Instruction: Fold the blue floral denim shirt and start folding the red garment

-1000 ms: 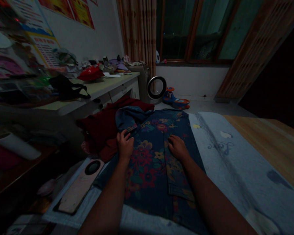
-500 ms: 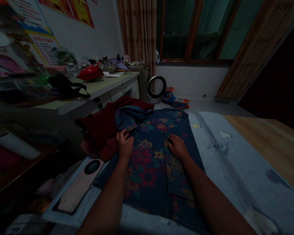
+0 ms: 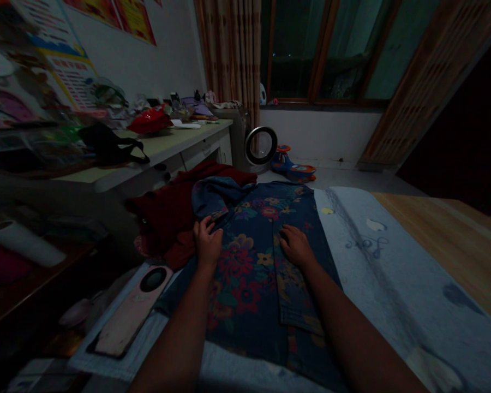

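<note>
A dark blue denim jacket (image 3: 241,295) with a red and yellow flower print lies spread on the bed. Its right sleeve (image 3: 292,295) is folded inward along the body, cuff toward me. On that folded sleeve rests my right hand (image 3: 297,245), fingers loosely bent and nothing visibly gripped. The left sleeve (image 3: 213,196) is bunched out at the far left, its cuff turned toward me. My left hand (image 3: 207,243) is at the jacket's left edge just below that cuff, fingers and thumb apart, fingertips at the fabric.
Dark red clothing (image 3: 163,215) is heaped left of the jacket. A phone (image 3: 126,319) lies at the bed's left edge. A light blue sheet (image 3: 376,284) covers part of the wooden bed board (image 3: 445,229). A cluttered desk (image 3: 118,172) stands at the left.
Both hands and the jacket stay in the same place. Only the camera view has shifted very slightly.
</note>
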Motion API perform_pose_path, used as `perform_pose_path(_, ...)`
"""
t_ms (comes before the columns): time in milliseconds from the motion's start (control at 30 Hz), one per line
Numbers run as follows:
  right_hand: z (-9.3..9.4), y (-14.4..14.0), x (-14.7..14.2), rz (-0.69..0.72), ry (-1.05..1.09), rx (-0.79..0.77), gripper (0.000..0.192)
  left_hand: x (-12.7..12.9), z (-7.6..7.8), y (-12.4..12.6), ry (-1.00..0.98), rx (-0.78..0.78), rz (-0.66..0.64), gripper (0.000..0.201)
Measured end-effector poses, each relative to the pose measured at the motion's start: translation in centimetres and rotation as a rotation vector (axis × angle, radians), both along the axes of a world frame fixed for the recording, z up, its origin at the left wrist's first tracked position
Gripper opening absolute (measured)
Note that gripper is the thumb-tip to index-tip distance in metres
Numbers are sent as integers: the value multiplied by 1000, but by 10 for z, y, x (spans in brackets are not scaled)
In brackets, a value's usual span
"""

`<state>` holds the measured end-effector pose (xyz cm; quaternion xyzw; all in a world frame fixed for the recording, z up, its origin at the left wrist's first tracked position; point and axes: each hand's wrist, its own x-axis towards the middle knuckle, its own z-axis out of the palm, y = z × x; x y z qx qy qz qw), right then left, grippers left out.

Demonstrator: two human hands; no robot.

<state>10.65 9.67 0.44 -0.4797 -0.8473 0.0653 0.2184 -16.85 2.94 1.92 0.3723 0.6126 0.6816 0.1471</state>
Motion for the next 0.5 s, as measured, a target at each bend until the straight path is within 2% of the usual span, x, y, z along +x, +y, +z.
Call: perform_pose_path(500, 0, 0, 0, 3, 27, -15, 39, 0, 2, 0, -6, 7, 12, 46)
